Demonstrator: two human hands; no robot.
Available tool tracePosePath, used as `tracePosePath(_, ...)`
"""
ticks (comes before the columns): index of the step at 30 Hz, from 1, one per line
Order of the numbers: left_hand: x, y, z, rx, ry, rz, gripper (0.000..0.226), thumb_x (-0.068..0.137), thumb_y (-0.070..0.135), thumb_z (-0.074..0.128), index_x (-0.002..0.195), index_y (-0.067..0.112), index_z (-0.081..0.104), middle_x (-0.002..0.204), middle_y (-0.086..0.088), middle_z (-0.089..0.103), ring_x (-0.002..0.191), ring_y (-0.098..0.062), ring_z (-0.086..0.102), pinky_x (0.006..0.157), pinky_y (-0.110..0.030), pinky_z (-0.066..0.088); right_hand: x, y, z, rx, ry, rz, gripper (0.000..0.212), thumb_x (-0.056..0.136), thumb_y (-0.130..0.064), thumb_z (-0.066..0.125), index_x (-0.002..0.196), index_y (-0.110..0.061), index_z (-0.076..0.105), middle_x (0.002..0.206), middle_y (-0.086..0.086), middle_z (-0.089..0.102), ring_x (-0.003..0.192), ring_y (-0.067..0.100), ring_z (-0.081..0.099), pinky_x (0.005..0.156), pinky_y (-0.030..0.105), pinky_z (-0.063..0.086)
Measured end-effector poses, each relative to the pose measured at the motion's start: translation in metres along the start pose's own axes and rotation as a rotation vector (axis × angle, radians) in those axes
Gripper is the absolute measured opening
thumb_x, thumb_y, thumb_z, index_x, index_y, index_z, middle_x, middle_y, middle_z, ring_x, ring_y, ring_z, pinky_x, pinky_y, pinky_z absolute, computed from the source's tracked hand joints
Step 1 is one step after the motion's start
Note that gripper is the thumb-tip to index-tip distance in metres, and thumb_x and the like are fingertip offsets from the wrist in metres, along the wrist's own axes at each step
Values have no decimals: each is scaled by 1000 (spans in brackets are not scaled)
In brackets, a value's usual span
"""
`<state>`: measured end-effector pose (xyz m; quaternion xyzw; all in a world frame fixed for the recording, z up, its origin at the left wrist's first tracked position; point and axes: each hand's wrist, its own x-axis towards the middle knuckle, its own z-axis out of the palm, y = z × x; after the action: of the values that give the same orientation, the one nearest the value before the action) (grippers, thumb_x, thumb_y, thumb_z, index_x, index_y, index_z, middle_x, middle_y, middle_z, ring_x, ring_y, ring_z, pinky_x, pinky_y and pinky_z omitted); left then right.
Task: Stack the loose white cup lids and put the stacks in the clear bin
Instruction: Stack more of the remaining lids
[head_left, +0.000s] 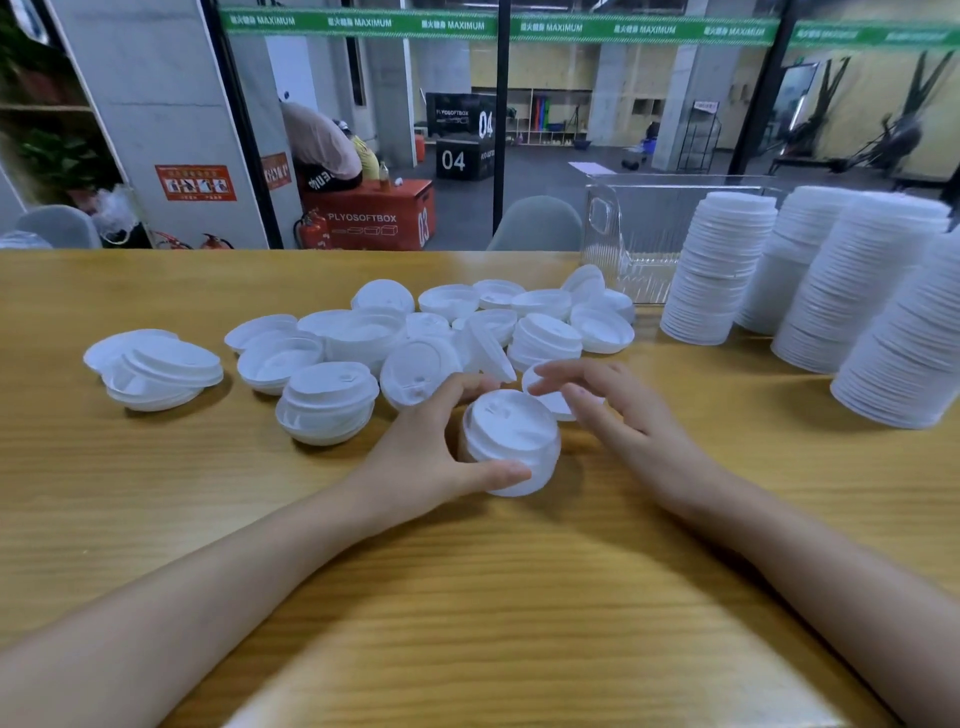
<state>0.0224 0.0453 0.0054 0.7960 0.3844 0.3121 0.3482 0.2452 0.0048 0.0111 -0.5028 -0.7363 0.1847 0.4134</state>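
My left hand (434, 447) grips a short stack of white cup lids (511, 441) on the wooden table, thumb at its near side and fingers round its far side. Just to the right, my right hand (613, 402) hovers with fingers spread and relaxed, holding nothing, above a single lid (550, 397). Several loose lids (431, 332) lie scattered across the middle of the table, some upside down, some in small piles. The clear bin (631, 244) stands at the back right.
Several tall stacks of lids (722, 270) stand at the right, in front of and beside the bin. A glass wall runs behind the table's far edge. Bare table (467, 597) stretches toward me.
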Motion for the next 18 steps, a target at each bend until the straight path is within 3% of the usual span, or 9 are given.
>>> tracePosePath(7, -2, 2, 0, 45, 6, 26, 81, 57, 54, 87, 128, 31, 54, 119, 25, 60, 110, 17, 52, 87, -1, 36, -1, 0, 2, 20, -2, -10, 39, 96, -49, 39, 121, -31, 62, 117, -25, 65, 124, 8, 48, 99, 16, 33)
tracePosePath(10, -2, 4, 0, 36, 41, 11, 76, 55, 55, 78, 124, 32, 54, 115, 27, 60, 107, 20, 50, 83, 1, 34, 0, 2, 1, 4, 11, 6, 34, 97, -47, 40, 121, -33, 61, 116, -28, 64, 121, 6, 48, 98, 15, 34)
tracePosePath(18, -1, 0, 1, 90, 23, -2, 67, 65, 43, 86, 123, 33, 54, 113, 26, 62, 105, 14, 55, 84, -2, 37, 1, 4, 1, -14, 18, 24, 34, 95, -52, 39, 120, -39, 58, 115, -29, 64, 121, 6, 48, 97, 17, 35)
